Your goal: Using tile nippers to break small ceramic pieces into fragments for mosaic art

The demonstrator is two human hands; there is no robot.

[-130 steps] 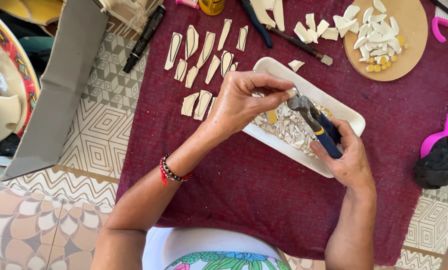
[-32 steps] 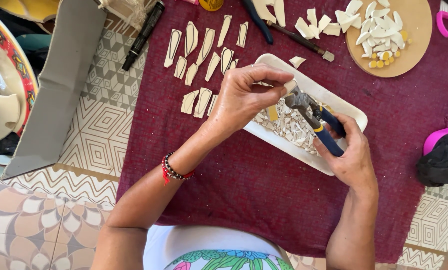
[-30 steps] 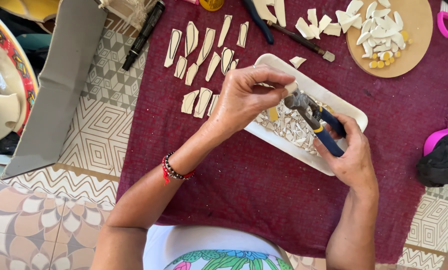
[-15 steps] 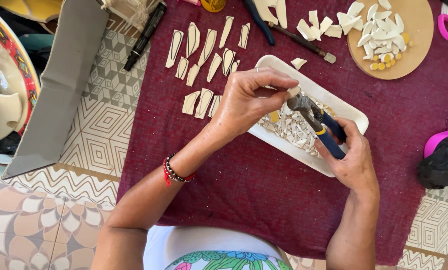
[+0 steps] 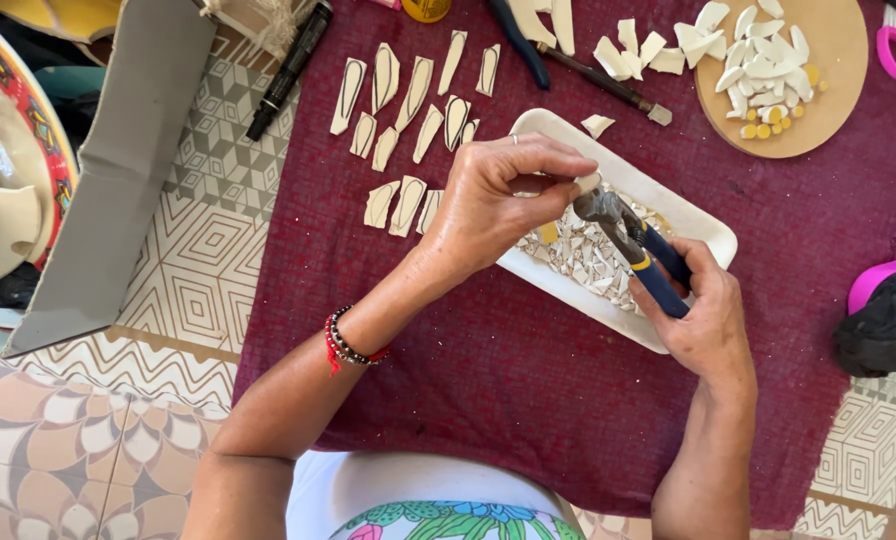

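Two hands meet over our white tray [image 5: 703, 232]: the left hand [image 5: 498, 200] pinches a small tile piece [image 5: 588, 184], the right hand [image 5: 703, 320] clamps blue-handled nippers [image 5: 633, 245] on it. We judge trimming underway; next calls for a steady squeeze.

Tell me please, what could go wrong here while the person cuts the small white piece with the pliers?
The left hand pinches the small white piece right at the pliers held by the right hand, so the fingertips might get nipped. A chip could also fly past the white tray onto the red cloth. The bare hands could be cut by sharp edges.
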